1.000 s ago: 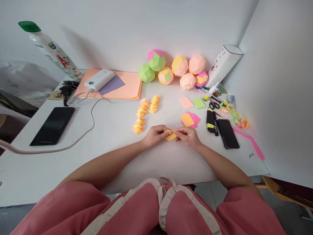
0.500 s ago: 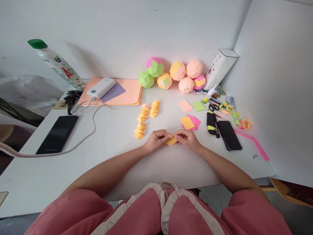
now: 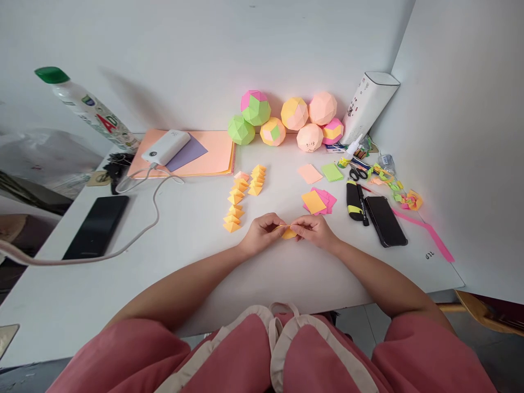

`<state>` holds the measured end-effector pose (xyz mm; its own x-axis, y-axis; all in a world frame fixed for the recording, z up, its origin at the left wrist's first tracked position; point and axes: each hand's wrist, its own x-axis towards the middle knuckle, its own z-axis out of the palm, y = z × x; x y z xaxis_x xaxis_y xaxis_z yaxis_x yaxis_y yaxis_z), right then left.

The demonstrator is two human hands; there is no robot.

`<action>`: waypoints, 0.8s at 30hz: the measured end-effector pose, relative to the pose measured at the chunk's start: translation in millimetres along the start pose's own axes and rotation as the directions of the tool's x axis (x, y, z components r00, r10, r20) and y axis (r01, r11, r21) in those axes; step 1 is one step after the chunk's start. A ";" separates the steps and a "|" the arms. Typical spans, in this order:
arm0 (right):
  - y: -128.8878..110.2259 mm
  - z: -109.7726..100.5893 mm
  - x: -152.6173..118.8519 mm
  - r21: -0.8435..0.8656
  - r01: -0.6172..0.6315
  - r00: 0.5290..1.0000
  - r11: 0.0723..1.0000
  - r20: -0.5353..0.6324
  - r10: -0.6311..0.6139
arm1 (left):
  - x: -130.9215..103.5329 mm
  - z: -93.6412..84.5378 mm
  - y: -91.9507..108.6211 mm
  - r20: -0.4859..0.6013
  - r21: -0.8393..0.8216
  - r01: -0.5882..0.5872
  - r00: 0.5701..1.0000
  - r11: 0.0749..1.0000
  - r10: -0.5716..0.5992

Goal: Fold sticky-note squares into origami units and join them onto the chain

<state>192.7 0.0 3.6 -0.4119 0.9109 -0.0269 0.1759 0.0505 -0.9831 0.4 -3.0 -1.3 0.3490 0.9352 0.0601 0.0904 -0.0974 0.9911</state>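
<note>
On my feed both hands are closed on one small orange paper (image 3: 289, 233): the left hand (image 3: 261, 236) pinches its left end between thumb and fingers, the right hand (image 3: 318, 232) its right end. It sits between them, above the near part of the tabletop (image 3: 196, 218). The fingers cover the edges, so I can't tell how well the corners meet.

To work this well, I'd line up the edges before pressing, pin them with one thumb, and run the other outward along the crease in a single firm stroke. I'd judge a light pinch best, as thin paper could buckle or pick up a stray crease. The folded pieces (image 3: 236, 198) to the left look sharp-ridged and make a good standard to match. I'd mind my right knuckles near the loose sheets (image 3: 313, 202), which could slide if brushed.
</note>
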 end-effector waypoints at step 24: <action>-1.7 1.8 -0.6 -0.035 -0.028 0.999 0.999 -0.043 0.026 | 1.4 4.0 -6.1 0.011 -0.060 0.181 0.984 0.982 -0.181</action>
<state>191.1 -1.4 5.0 -0.3680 0.9288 -0.0448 0.2188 0.0396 -0.9750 4.1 -2.5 -7.7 0.3370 0.9337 -0.1211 0.0957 0.0940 0.9910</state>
